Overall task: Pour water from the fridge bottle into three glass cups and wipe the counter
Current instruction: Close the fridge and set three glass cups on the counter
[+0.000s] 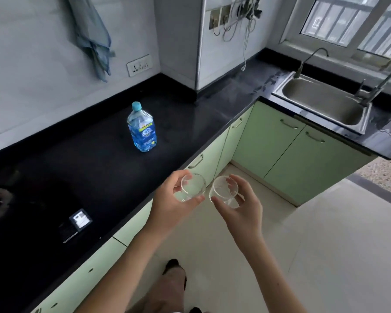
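Left glass (192,187) is clasped in my left grip (174,199); right glass (224,192) is clasped in my right grip (239,207). Both are just off the worktop (88,154) edge. Bottle (142,128) stands upright, capped, beyond the left grip.

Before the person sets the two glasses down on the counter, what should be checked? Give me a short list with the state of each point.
1. Left hand holds its glass cup: ok.
2. Right hand holds the second glass cup: ok.
3. Free counter near the water bottle: ok.
4. Bottle upright, blue cap on: ok.
5. Third cup present: not ok, not in view.
6. Counter dry: cannot tell.
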Demonstrator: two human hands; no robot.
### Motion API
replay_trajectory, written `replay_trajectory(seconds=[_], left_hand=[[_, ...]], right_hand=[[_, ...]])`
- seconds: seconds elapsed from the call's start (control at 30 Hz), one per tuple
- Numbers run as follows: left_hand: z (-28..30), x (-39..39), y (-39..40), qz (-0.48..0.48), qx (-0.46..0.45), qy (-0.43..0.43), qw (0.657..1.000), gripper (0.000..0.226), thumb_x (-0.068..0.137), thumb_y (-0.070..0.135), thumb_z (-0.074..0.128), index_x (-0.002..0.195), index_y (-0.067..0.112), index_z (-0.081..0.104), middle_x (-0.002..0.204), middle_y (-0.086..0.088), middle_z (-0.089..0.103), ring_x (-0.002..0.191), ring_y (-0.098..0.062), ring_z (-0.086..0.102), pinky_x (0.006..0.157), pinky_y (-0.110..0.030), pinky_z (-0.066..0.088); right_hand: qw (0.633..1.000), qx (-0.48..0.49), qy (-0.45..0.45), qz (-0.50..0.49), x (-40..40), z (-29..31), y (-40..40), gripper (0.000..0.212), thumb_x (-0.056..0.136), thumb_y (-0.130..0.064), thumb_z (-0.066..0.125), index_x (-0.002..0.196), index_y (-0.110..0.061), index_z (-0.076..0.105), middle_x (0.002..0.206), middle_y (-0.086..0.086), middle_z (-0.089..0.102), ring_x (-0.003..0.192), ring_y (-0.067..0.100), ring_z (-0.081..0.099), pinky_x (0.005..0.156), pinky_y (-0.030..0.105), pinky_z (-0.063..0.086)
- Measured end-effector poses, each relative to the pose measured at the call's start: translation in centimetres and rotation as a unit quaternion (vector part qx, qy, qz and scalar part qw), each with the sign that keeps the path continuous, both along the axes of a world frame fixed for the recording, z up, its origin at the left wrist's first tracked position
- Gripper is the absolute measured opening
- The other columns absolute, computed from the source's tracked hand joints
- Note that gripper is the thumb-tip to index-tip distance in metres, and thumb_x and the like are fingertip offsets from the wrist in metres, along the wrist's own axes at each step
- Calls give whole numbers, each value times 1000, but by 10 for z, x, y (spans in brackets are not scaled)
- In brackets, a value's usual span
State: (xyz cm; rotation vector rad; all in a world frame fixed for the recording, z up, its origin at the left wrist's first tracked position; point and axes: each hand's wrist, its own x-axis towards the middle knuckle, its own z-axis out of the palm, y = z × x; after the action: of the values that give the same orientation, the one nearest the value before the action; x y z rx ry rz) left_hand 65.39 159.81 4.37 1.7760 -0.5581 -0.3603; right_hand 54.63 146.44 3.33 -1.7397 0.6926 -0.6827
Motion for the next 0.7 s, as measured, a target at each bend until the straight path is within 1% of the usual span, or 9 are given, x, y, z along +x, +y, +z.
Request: replay_trajectory(seconds=[0.07, 0.13, 0.2, 0.27, 0.37, 0.47, 0.57, 0.7], left_hand=[[-6, 23, -15, 22, -4, 7, 1000, 48, 68, 28, 83, 106, 43, 59, 106, 21, 66, 104, -1, 61, 85, -10, 45], [-13, 50, -31, 38, -6, 3, 999, 48, 66, 27, 82, 104, 43, 59, 105, 23, 66, 101, 1, 62, 80, -6, 43], [-19, 81, -47, 53, -3, -1, 999, 50, 67, 21, 85, 108, 39, 60, 106, 23, 66, 101, 2, 61, 82, -6, 42], [-21, 115, -63, 65, -3, -13, 998, 52, 68, 17, 85, 112, 31, 60, 107, 22, 67, 102, 3, 61, 86, -7, 42], [-17, 161, -87, 78, 7, -38, 996, 52, 69, 17, 84, 114, 28, 60, 110, 19, 66, 103, 5, 60, 89, -6, 41], [-9, 205, -106, 87, 4, -51, 995, 51, 70, 17, 83, 115, 28, 60, 112, 17, 65, 105, 4, 58, 91, -7, 40], [-7, 242, -121, 110, 7, -58, 992, 52, 71, 16, 82, 116, 27, 59, 113, 17, 64, 107, 4, 57, 92, -7, 40], [-15, 278, -140, 158, 19, -58, 986, 52, 71, 20, 82, 117, 27, 58, 113, 17, 63, 107, 2, 57, 91, -7, 41]], right_hand=[[1000, 7, 7, 17, 28, -7, -19, 56, 69, -14, 84, 117, -31, 62, 112, -16, 67, 104, 2, 63, 87, 12, 49], [999, 1, 12, 30, 60, -13, -37, 56, 69, -13, 85, 118, -30, 62, 111, -17, 67, 104, 0, 62, 86, 8, 46], [999, -7, 14, 40, 94, -17, -55, 56, 69, -13, 85, 117, -30, 63, 109, -20, 66, 104, 0, 62, 89, 10, 46], [998, -18, 17, 50, 131, -16, -74, 55, 69, -14, 84, 115, -34, 62, 104, -25, 65, 103, 0, 62, 90, 13, 46], [997, -34, 25, 69, 183, -11, -99, 54, 70, -17, 84, 112, -41, 60, 102, -33, 63, 101, -5, 60, 88, 8, 44], [996, -28, 19, 84, 231, -5, -122, 56, 69, -14, 86, 115, -33, 61, 102, -30, 64, 102, -4, 60, 88, 9, 44], [993, -26, 17, 110, 274, -2, -143, 56, 70, -12, 85, 115, -33, 60, 102, -28, 65, 99, -6, 61, 82, 6, 45], [988, -28, 30, 149, 324, -6, -169, 58, 70, -14, 86, 119, -29, 60, 107, -20, 65, 100, -7, 61, 85, 6, 45]])
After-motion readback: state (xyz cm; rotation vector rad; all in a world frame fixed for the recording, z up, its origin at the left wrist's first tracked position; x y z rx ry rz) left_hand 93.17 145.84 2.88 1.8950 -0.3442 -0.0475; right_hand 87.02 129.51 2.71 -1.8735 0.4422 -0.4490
